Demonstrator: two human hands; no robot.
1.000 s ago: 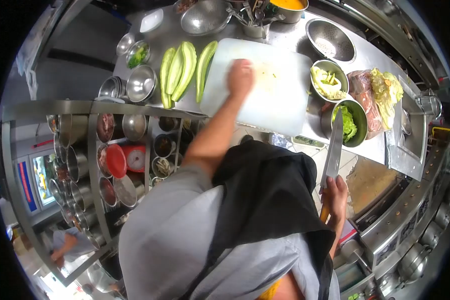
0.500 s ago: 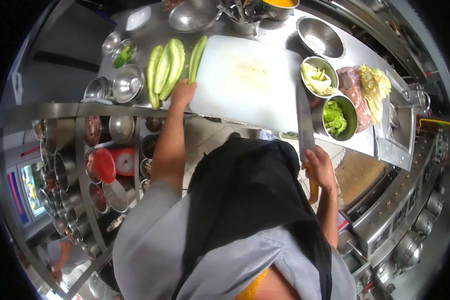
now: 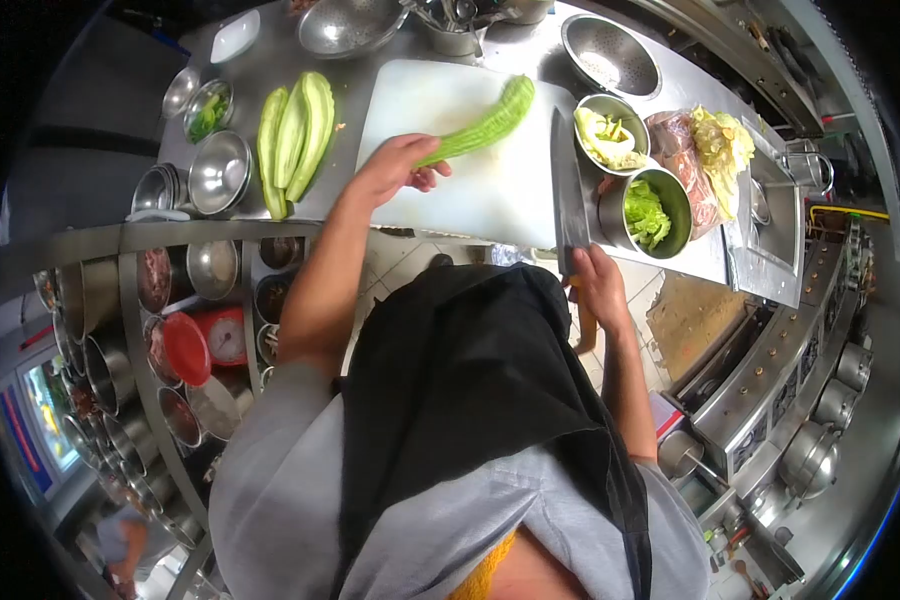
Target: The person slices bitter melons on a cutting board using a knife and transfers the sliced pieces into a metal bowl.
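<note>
My left hand [image 3: 400,168] grips the near end of a bitter melon half [image 3: 490,122], with its bumpy green skin facing up. The piece lies slantwise over the white cutting board [image 3: 400,95], its far end bent. In my right hand [image 3: 598,285] is a large kitchen knife [image 3: 568,190], held by its handle at the counter's front edge. The knife blade points away from me along the board's right side. Left of the board lie several more bitter melon halves [image 3: 298,135], hollowed and pale inside.
Right of the knife stand a metal bowl of pale cut vegetable [image 3: 605,135] and a metal pot of green leaves [image 3: 648,215]. Beyond are bagged meat [image 3: 682,160] and a leafy cabbage [image 3: 722,150]. A colander [image 3: 610,55] and metal bowls [image 3: 220,172] are also on the counter.
My left hand has picked up the bitter melon half beside the board and brought it rightward onto the board. The knife stays in my right hand; the view has shifted slightly.
</note>
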